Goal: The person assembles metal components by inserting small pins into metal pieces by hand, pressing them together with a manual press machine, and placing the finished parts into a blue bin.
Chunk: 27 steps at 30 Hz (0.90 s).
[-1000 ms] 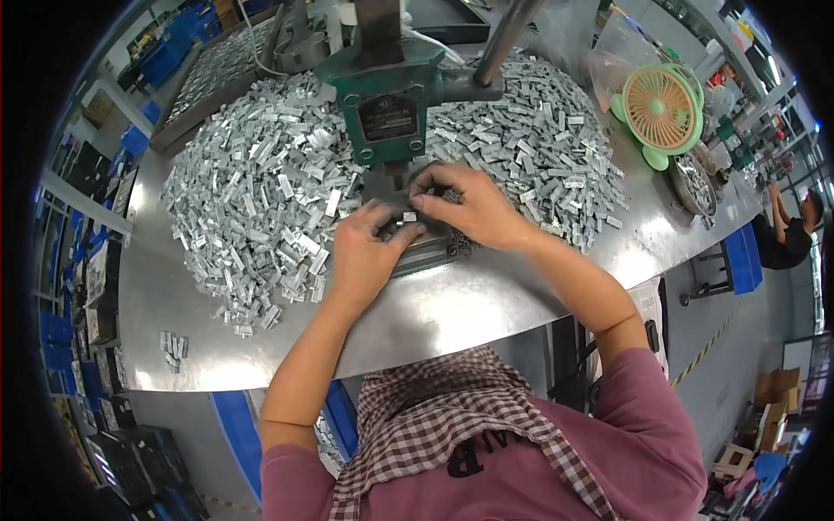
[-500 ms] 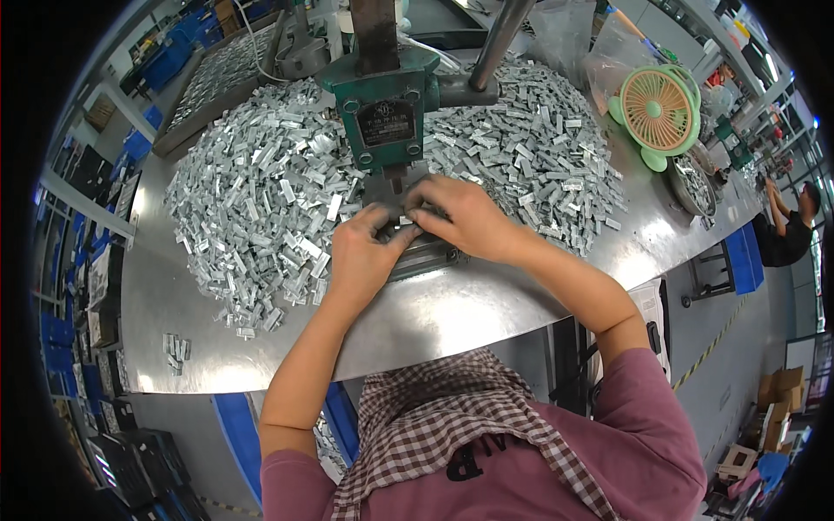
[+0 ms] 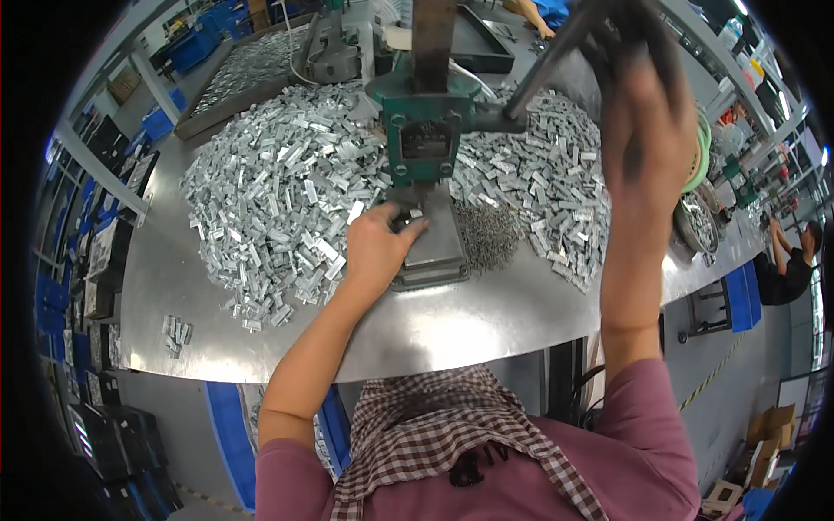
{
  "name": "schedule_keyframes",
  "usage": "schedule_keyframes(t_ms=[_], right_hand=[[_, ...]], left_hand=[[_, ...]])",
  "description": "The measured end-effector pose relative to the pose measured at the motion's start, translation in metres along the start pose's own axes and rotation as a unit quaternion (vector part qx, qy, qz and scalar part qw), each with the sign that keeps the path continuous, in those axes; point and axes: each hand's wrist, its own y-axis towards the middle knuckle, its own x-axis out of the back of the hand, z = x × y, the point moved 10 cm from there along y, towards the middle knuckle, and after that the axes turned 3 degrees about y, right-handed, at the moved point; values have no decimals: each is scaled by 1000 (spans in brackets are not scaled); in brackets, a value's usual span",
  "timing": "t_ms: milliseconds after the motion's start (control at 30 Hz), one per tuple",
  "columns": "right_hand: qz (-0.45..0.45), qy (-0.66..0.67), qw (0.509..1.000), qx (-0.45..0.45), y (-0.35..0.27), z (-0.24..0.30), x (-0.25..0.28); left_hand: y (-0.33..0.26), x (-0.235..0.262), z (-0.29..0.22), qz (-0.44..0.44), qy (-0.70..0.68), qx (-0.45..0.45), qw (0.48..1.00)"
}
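A green hand-lever press (image 3: 423,143) stands in front of me on a metal table. Under its ram, my left hand (image 3: 375,243) rests at the press base (image 3: 439,247), with thumb and forefinger curled about a small silvery metal piece (image 3: 416,214). Raised high on the right, my right hand (image 3: 647,143) is smeared by motion beside the upper end of the press lever (image 3: 556,61). Blur hides whether its fingers grip the lever. Just right of the base lies a heap of tiny dark metal pins (image 3: 488,236).
Large piles of silvery metal blocks lie left (image 3: 269,200) and right (image 3: 556,174) of the press. A few more blocks (image 3: 176,334) sit near the table's left edge. My right arm partly covers a green fan (image 3: 702,152). Another person (image 3: 786,260) works at far right.
My right hand has left the press base and risen up and right to the lever. My left hand stays by the small metal piece. The pin heap has come into sight.
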Motion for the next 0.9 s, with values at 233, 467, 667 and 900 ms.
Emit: schedule_keyframes(t_ms=[233,467,667,900], right_hand=[[37,-185,978,89,-44,27,-26],[-47,115,989,-82,38,-60,40],[133,170,975,44,37,-3,-49],[19,155,988,-5,24,-31,9]], left_hand=[[2,-8,5,16,-38,15,999],[-14,48,25,-34,-53,13,998],[-101,223,188,-158,166,170,959],[-12,257,269,-78,488,111,862]])
